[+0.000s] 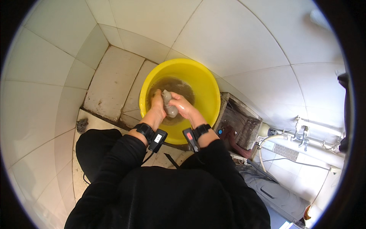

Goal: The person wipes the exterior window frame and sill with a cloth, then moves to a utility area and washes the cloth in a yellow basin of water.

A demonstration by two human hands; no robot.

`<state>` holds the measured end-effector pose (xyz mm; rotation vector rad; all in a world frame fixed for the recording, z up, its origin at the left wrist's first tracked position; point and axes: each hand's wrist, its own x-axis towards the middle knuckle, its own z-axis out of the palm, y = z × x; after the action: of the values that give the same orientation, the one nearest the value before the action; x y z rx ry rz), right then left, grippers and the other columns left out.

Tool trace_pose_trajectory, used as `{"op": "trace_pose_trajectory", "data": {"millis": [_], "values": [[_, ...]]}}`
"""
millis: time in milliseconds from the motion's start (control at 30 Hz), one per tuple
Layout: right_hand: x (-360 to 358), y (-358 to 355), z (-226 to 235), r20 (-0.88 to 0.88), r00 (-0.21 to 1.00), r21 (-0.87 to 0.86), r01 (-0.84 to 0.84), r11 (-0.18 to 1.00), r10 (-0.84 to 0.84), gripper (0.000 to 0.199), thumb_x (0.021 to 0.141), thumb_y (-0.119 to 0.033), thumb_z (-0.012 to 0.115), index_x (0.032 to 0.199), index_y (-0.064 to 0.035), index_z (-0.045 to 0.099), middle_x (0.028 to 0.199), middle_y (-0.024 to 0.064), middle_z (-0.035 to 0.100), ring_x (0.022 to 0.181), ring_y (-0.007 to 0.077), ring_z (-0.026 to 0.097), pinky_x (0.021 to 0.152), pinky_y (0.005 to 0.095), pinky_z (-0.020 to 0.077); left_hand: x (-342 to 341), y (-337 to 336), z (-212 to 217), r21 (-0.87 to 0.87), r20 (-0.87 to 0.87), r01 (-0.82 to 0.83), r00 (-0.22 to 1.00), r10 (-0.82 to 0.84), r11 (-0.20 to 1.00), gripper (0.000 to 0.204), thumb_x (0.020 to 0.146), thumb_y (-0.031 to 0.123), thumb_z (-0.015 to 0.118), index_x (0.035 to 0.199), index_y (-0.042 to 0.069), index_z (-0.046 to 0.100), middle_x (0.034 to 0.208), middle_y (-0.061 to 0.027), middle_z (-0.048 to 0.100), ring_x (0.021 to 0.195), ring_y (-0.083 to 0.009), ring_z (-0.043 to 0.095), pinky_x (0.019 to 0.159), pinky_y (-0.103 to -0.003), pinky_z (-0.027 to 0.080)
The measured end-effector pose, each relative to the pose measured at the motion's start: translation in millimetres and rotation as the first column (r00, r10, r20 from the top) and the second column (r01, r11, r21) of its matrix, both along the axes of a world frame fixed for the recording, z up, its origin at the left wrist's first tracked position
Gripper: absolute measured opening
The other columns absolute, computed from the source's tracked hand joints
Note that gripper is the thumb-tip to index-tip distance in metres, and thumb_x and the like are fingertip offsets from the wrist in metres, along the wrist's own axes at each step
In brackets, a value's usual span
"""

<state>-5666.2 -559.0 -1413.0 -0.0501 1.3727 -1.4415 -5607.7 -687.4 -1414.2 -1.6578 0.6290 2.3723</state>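
A wadded wet grey cloth (170, 108) is squeezed between my two hands, above murky brownish water (179, 86) in a large yellow basin (207, 82). My left hand (157, 105) is pressed along the cloth's left side, its fingers pointing away from me. From the right, my right hand (183, 106) curls round the same cloth, its thumb and fingers against it. The cloth's full shape is hidden by its folds and my hands. Each wrist wears a black strap with a small box on it.
Right of the basin stands a dirty stone trough (244, 124) with a dark reddish thing at its near end. Farther right are a metal tap (304, 137), white pipes and a hose. A grey scouring ball (81, 125) lies at left. Tiled walls close in behind and left.
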Motion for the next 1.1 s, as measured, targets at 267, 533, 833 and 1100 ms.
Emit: {"op": "trace_pose_trajectory", "data": {"millis": [267,533,833,1100], "values": [[43,-28,84,-0.717,0.654,0.423,0.132,0.896,0.242,0.037,0.09,-0.038,0.065,0.098,-0.0027,0.072,0.087,0.0206,0.071,0.08,0.0371,0.068,0.076,0.0429,0.0542,12,10,-14,-0.075,0.054,0.121,0.992,-0.118,0.99,0.054,0.103,0.051,0.046,0.116,0.001,0.062,0.112,-0.0163,0.064,0.1,-0.0314,0.06,0.086,-0.044,0.05],[40,-27,59,-0.741,0.625,0.486,0.248,0.838,0.245,0.036,0.09,-0.036,0.054,0.081,-0.0043,0.068,0.084,0.0236,0.068,0.081,0.0436,0.066,0.075,0.0509,0.0531,-1,10,6,-0.108,0.041,-0.091,0.995,0.096,0.99,0.04,0.101,0.038,0.057,0.106,-0.002,0.065,0.098,-0.0144,0.066,0.085,-0.0271,0.063,0.076,-0.041,0.052],[31,-25,75,-0.693,0.707,0.509,0.341,0.791,0.142,0.033,0.089,-0.033,0.055,0.081,-0.0041,0.069,0.082,0.0234,0.067,0.079,0.0423,0.066,0.073,0.0492,0.0525,1,24,12,-0.093,-0.006,0.03,1.0,-0.031,0.995,0.045,0.101,0.038,0.057,0.099,-0.006,0.066,0.089,-0.013,0.064,0.085,-0.024,0.06,0.074,-0.041,0.049],[38,-20,64,-0.796,0.587,0.447,0.409,0.796,0.145,0.034,0.09,-0.036,0.054,0.086,-0.0073,0.071,0.086,0.0218,0.069,0.082,0.039,0.067,0.076,0.0483,0.0537,2,30,20,-0.266,0.097,0.096,0.993,-0.073,0.959,0.043,0.1,0.033,0.058,0.101,-0.009,0.067,0.096,-0.0155,0.068,0.086,-0.0246,0.061,0.077,-0.039,0.049]]}}
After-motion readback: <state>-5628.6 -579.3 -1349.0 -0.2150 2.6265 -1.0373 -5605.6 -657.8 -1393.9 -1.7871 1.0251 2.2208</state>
